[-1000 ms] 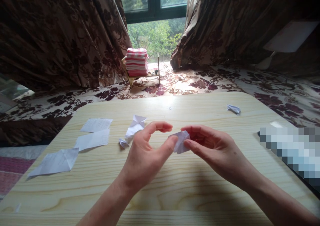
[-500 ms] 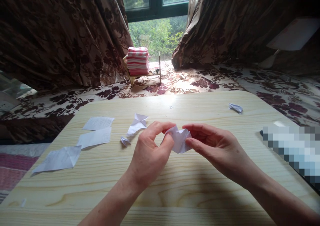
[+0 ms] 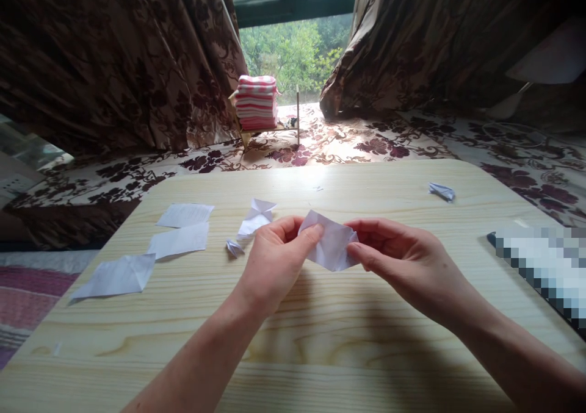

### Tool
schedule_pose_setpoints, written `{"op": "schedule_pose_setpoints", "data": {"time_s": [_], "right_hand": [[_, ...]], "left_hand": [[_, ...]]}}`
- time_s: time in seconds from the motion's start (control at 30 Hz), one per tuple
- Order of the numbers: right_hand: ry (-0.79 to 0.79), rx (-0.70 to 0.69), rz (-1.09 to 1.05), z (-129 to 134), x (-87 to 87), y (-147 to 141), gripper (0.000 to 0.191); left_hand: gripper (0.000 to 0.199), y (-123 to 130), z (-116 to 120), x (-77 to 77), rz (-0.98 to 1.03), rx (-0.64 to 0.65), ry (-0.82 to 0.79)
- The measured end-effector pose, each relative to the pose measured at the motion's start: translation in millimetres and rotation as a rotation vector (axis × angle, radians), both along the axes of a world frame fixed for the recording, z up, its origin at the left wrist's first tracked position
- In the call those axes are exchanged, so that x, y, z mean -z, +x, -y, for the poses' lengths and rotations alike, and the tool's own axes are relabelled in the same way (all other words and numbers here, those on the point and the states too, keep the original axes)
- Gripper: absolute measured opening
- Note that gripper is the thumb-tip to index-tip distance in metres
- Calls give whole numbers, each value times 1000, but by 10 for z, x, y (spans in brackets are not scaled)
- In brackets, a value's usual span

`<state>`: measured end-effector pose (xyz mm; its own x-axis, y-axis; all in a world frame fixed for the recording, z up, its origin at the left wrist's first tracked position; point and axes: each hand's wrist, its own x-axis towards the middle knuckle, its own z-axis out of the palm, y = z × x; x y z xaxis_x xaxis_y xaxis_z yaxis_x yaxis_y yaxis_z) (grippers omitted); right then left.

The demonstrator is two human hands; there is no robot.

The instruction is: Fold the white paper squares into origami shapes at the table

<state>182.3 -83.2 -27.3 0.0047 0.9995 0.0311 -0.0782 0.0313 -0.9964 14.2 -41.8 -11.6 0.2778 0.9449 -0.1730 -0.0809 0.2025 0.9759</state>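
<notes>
A creased white paper is held up over the wooden table between my two hands. My left hand pinches its left side, thumb lying flat across the front. At the right edge, my right hand grips it between thumb and fingers. Beyond my left hand lies a folded white paper with a torn lower edge, and a small crumpled piece is close by. Several paper sheets lie at the left, among them a creased one.
The pale wooden table fills the foreground. A small folded paper lies at the back right. A blurred-out flat object is at the right edge. Beyond the table, striped cloths are stacked on a small stand.
The paper between my hands has been opened flatter and turned, showing a broader face. My left thumb now lies over its front. The view has shifted slightly.
</notes>
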Motion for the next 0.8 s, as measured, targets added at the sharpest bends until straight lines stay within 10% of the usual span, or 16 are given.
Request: {"op": "schedule_pose_setpoints", "data": {"time_s": [0.8], "right_hand": [[-123, -33, 215, -64, -76, -60, 14]], "left_hand": [[7, 69, 34, 19, 18, 66, -47]]}}
